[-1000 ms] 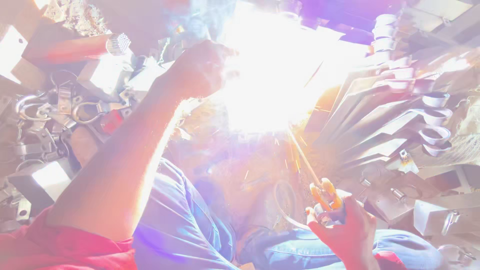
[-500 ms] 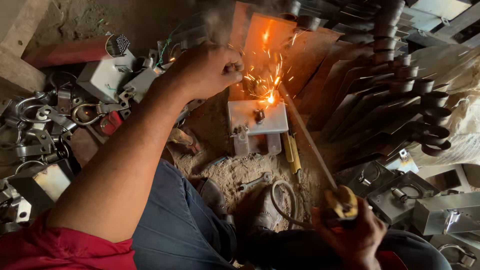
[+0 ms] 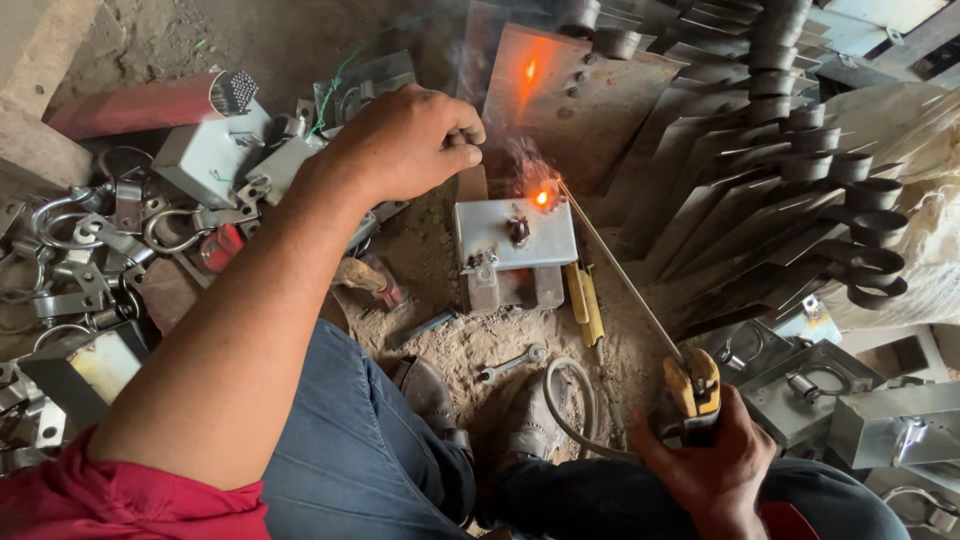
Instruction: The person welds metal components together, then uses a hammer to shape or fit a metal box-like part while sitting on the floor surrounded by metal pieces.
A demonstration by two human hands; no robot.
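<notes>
The right hand [image 3: 715, 460] has its fingers clamped around a yellow welding holder [image 3: 692, 385], angling the long rod [image 3: 615, 265] up so its tip meets the glowing spot [image 3: 542, 197] on the corner of a small metal plate [image 3: 515, 232] lying on the sandy floor [image 3: 470, 345]. The left hand [image 3: 405, 145], fingers curled together, hovers just beside the plate's far edge; it seems to pinch something small, though smoke blurs it. A wrench [image 3: 510, 364] lies near the shoes.
</notes>
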